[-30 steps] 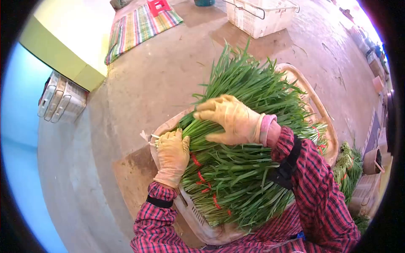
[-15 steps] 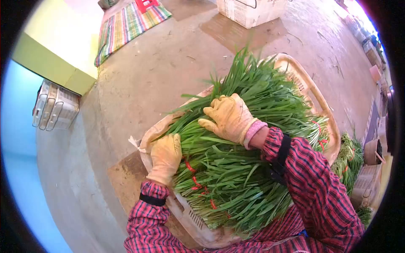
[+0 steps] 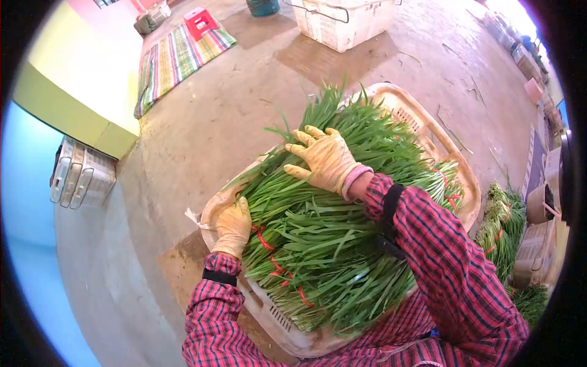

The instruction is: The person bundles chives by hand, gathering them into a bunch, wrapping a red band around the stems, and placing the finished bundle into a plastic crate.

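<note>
A pale plastic basket (image 3: 455,131) is heaped with long green leafy stalks (image 3: 342,235), bundled with red ties (image 3: 264,240). My right hand (image 3: 324,160), in a yellowish glove, lies on top of the leaves with its fingers spread. At the basket's left side my left hand (image 3: 232,227), gloved as well, touches the stem ends of the stalks beside a red tie. Its fingertips are partly hidden against the greens, so what they hold cannot be made out.
A white crate (image 3: 345,27) stands beyond the basket, with a red stool (image 3: 200,23) on a striped mat (image 3: 177,58) at upper left. Folded crates (image 3: 85,174) lean by the left wall. More tied bundles (image 3: 501,232) lie at right.
My right hand has opened, its fingers now spread over the leaves and slightly farther left. My left hand has shifted slightly left, and the view has tilted up a little.
</note>
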The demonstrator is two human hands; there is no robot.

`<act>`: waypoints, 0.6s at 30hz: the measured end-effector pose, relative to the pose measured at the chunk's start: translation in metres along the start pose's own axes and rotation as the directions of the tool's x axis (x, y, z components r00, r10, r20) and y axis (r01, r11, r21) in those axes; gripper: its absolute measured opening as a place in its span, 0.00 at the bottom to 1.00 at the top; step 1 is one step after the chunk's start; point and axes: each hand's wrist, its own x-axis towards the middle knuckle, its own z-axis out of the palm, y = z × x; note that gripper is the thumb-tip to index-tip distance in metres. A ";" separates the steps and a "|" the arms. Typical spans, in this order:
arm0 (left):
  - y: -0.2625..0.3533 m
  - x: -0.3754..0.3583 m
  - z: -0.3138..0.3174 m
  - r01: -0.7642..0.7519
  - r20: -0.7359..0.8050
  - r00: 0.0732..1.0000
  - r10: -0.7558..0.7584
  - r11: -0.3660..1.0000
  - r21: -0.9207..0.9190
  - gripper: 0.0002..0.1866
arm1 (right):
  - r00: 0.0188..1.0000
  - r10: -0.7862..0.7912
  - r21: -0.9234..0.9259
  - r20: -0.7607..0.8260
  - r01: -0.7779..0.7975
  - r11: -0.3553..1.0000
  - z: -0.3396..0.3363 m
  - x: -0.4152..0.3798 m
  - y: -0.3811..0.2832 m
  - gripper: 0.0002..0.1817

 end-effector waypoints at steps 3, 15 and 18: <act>0.000 0.001 0.001 0.023 -0.072 0.997 -0.028 0.997 -0.067 0.18 | 0.988 0.002 0.083 0.153 -0.015 0.996 -0.009 -0.009 0.008 0.30; 0.022 -0.014 -0.024 -0.358 -0.490 0.834 0.254 0.924 -0.131 0.15 | 0.984 0.105 0.198 0.146 -0.133 0.971 -0.001 -0.015 0.014 0.27; 0.074 0.018 -0.040 -0.526 -0.590 0.709 0.387 0.847 -0.077 0.22 | 0.982 0.112 0.189 0.152 -0.140 0.972 -0.004 -0.015 0.012 0.26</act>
